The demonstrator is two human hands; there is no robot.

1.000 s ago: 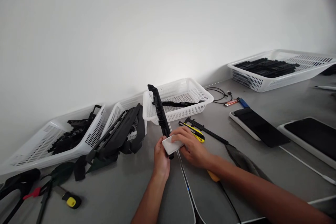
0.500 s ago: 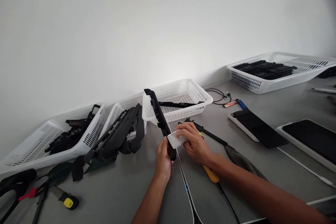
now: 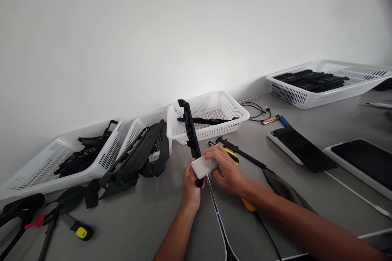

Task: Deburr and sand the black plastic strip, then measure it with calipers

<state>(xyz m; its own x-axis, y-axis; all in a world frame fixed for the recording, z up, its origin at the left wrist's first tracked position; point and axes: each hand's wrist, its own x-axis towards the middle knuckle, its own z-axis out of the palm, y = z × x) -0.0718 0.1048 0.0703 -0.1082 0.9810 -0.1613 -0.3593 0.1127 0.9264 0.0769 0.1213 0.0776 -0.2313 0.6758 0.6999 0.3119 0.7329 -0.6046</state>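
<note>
My left hand (image 3: 192, 189) is closed around the lower end of a long black plastic trim strip (image 3: 190, 128), which slants up and away in front of a white basket. Between the fingers of my right hand (image 3: 228, 171) is a flat white rectangular block (image 3: 204, 166). The block lies across the strip's lower part and hides some of it; whether the two touch, I cannot tell. Just beyond my right hand are a black caliper (image 3: 241, 153) and a yellow-and-black tool (image 3: 232, 156), partly covered by the hand.
Behind the strip stands a white basket (image 3: 211, 133) with another black strip inside. Baskets of black parts (image 3: 88, 153) are at left, and another basket (image 3: 303, 100) sits far right. Phone-like black slabs (image 3: 306, 149) lie right. A thin lamp-like bar (image 3: 214, 202) rises below my hands.
The strip's upper end has swung right, so it stands steeper. My right hand has moved the white block slightly left and down over the strip.
</note>
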